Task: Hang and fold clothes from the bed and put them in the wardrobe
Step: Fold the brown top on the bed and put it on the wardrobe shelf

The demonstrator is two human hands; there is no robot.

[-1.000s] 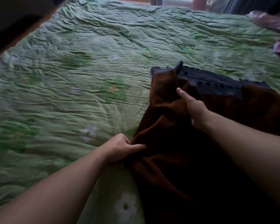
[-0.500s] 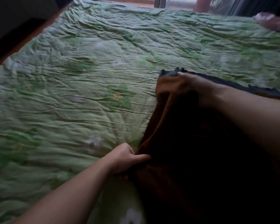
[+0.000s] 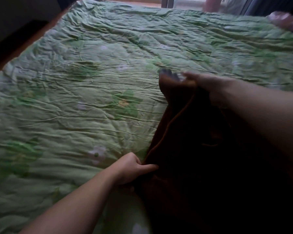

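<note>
I have one dark brown soft fabric garment (image 3: 201, 149) lying at the near right of the bed with the crumpled green floral quilt (image 3: 91, 81), and I hold it at two places so that a fold can be made; my left hand (image 3: 134, 169) has its grip clamped on the near left edge, thumb on top and fingers curled under the cloth, which I judge pins that edge low against the quilt as an anchor; my right hand (image 3: 210, 86) is out over the far end, and its grip seems pinched on the top corner where a darker bluish band of the garment peeks out, though motion blur smears the fingers and I cannot be wholly sure how they close; the cloth between the two hands rises in a ridge with a lighter seam running along it, so I take it that the far end is lifted and being carried over, the folding step and not yet the hanging or the wardrobe; by count I see two hands, one brown garment in work, one quilt, and one pinkish heap of cloth (image 3: 287, 21) at the far right corner of the bed, well apart, too blurred to tell how many pieces it holds; no wardrobe shows.
</note>
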